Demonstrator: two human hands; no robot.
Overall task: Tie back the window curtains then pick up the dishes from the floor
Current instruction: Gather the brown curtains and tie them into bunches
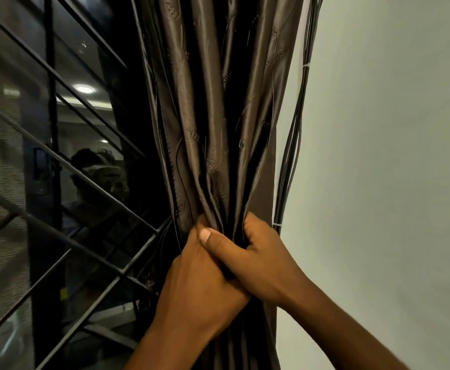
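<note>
in the head view, one brown curtain (218, 116) is hanging gathered into a bunch, filling the frame from twelve o'clock down to six o'clock, between the window grille (66, 182) at nine o'clock and the pale wall (392, 156) at three o'clock. two hands are clenching around the same bunch near six o'clock: the left hand (199, 276) is wrapping it from the window side, and the right hand (261, 260) is gripping it from the wall side, thumb lying across the left hand's fingers. the cloth is looking thin, soft and glossy, so i judge it light, limp and a little slippery; the pinched waist where both hands are squeezing seems the sound place to hold while tying. a bundle of dark cables (290, 156) is running down the wall just beside the curtain at two o'clock. no tie-back is showing, and no dishes are in view.
</note>
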